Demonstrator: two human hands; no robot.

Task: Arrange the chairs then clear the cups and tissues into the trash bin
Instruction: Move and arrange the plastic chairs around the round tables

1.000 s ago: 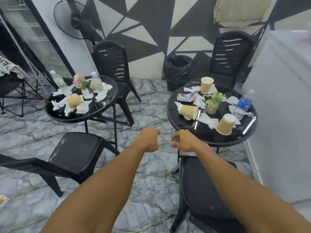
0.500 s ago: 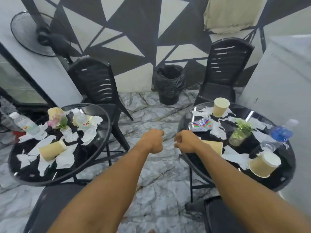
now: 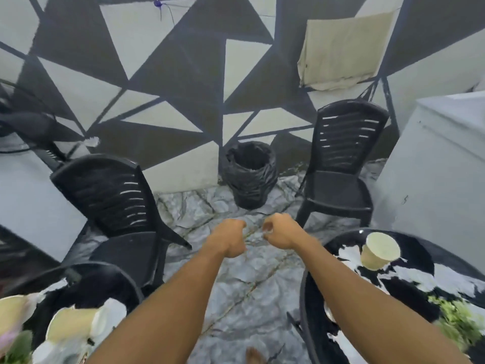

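Note:
My left hand (image 3: 229, 239) and my right hand (image 3: 279, 232) are stretched out side by side over the floor, both curled into fists that hold nothing. Straight ahead against the wall stands the trash bin (image 3: 249, 174), lined with a black bag. A black plastic chair (image 3: 115, 206) stands to the left of it, another black chair (image 3: 341, 164) to the right. On the round black table at right (image 3: 309, 285) a paper cup (image 3: 379, 249) stands among white tissues (image 3: 425, 279). The left table (image 3: 99, 274) holds a paper cup (image 3: 70, 324) and more tissues.
A small green plant (image 3: 456, 319) sits on the right table. A pale counter or cabinet (image 3: 433, 164) fills the right side. A fan (image 3: 29, 127) stands at the far left. The marble-patterned floor (image 3: 236, 298) runs between the two tables toward the bin.
The view has moved forward between the two tables and tilted up; the bin and far chairs are closer. Both fists stay together in front, holding nothing.

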